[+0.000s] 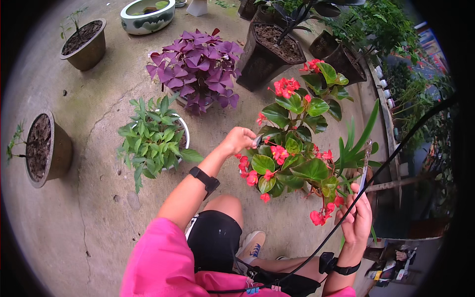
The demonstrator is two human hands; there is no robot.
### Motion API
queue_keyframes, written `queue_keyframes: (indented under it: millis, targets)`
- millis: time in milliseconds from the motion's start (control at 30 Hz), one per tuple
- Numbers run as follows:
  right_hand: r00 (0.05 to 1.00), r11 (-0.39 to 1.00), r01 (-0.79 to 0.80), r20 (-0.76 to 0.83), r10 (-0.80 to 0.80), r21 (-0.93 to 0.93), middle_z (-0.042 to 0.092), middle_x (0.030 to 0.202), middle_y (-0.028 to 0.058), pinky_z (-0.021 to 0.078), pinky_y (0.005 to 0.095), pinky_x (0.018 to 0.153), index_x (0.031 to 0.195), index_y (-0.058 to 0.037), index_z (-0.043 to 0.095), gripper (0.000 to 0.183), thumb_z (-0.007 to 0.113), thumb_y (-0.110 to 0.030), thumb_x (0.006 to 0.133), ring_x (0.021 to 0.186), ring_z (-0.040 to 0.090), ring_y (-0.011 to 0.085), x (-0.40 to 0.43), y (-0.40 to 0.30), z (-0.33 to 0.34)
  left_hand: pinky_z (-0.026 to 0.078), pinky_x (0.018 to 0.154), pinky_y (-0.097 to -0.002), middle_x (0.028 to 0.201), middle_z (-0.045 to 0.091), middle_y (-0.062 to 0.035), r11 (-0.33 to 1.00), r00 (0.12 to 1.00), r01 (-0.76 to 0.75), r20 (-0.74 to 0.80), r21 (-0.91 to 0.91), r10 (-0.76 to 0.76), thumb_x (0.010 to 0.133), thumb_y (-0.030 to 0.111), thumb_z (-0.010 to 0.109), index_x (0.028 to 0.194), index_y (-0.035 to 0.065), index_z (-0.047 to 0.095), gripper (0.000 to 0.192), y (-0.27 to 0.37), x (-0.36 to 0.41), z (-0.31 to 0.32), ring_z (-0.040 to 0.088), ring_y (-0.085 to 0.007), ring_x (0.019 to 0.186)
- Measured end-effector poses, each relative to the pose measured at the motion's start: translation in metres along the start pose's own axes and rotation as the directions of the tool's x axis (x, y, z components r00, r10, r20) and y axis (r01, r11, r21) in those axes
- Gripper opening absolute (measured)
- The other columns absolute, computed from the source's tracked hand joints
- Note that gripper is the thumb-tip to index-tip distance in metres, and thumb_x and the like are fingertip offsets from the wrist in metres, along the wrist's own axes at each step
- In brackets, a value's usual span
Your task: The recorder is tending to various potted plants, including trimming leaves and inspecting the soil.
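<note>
A begonia with glossy green leaves and red flowers (279,154) fills the space between my two hands. My left hand (239,141) reaches to its left side. Thumb and fingers there pinch a small dark piece (258,140), apparently a begonia leaf. On the right, my right hand (357,217) holds a slim, silvery tool (363,173) upright, its tip caked with soil. Exactly what tool it is cannot be made out. Low red blooms (322,216) hang just left of that hand. The begonia's pot is hidden by foliage.
Left of the begonia stand a leafy green plant in a white pot (186,131) and a purple oxalis (200,70). Dark plastic pots (256,63) line the back right. A black cable (400,148) crosses before my right hand. Strappy green leaves (365,137) rise beside the tool.
</note>
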State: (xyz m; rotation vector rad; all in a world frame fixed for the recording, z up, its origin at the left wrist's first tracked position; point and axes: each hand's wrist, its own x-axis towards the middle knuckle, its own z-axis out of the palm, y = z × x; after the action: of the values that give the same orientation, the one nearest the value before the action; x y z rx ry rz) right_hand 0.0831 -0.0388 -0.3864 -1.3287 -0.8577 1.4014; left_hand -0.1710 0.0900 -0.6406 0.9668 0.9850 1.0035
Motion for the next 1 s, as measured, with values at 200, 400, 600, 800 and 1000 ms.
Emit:
queue_keyframes:
  millis: [200, 400, 600, 800, 1000]
  targets:
    - [0.998, 0.999, 0.035, -0.044, -0.036, -0.028, 0.039, 0.057, -0.0026, 0.0394, 0.023, 0.045, 0.112, -0.0041, 0.048, 0.023, 0.041, -0.011, 0.091, 0.038, 0.034, 0.0052, -0.004, -0.001, -0.004, 0.048, 0.061, -0.0334, 0.067, 0.063, -0.0131, 0.674, 0.987, -0.031, 0.128, 0.738, -0.094, 0.068, 0.006, 0.06, 0.076, 0.003, 0.065, 0.01, -0.056, -0.098, -0.045, 0.064, -0.0221, 0.067]
    - [0.994, 0.998, 0.061, -0.091, -0.062, -0.015, 0.04, 0.06, -0.0034, 0.0405, 0.0235, 0.048, 0.115, -0.005, 0.048, 0.024, 0.04, -0.011, 0.093, 0.039, 0.034, 0.0043, -0.006, 0.002, -0.016, 0.049, 0.068, -0.039, 0.081, 0.065, -0.0146, 0.105, 0.937, 0.003, 0.034, 0.995, -0.347, 0.071, 0.011, 0.06, 0.079, 0.0059, 0.065, 0.011, -0.113, -0.211, -0.085, 0.062, -0.0311, 0.08]
    - [0.977, 0.991, 0.13, -0.167, -0.131, -0.012, 0.036, 0.06, -0.004, 0.0416, 0.023, 0.05, 0.119, -0.0053, 0.044, 0.026, 0.038, -0.011, 0.094, 0.04, 0.033, 0.0033, -0.012, 0.003, -0.012, 0.044, 0.086, -0.0411, 0.114, 0.054, -0.0171, 0.552, 0.855, 0.397, -0.076, 0.734, -0.514, 0.073, 0.017, 0.063, 0.099, 0.0125, 0.063, 0.026, -0.088, -0.156, -0.072, 0.052, -0.0319, 0.106]
    - [0.973, 0.987, 0.163, -0.164, -0.16, 0.002, 0.036, 0.06, -0.0043, 0.0415, 0.0231, 0.05, 0.118, -0.0056, 0.045, 0.025, 0.038, -0.011, 0.094, 0.04, 0.033, 0.0031, -0.015, -0.001, -0.01, 0.037, 0.096, -0.0401, 0.12, 0.047, -0.019, 0.835, 0.999, -0.032, 0.02, 0.55, 0.025, 0.079, 0.008, 0.055, 0.117, 0.004, 0.051, 0.039, -0.073, -0.088, -0.025, 0.045, -0.0341, 0.113]
    - [0.973, 0.987, 0.155, -0.169, -0.158, -0.028, 0.037, 0.059, -0.0044, 0.0417, 0.0234, 0.049, 0.117, -0.0059, 0.047, 0.025, 0.04, -0.012, 0.093, 0.04, 0.034, 0.0037, -0.021, -0.004, -0.011, 0.037, 0.096, -0.0368, 0.118, 0.052, -0.0165, 0.905, 0.984, -0.027, -0.15, 0.424, 0.1, 0.085, 0.01, 0.049, 0.12, 0.0029, 0.048, 0.036, -0.08, -0.017, -0.011, 0.048, -0.0288, 0.111]
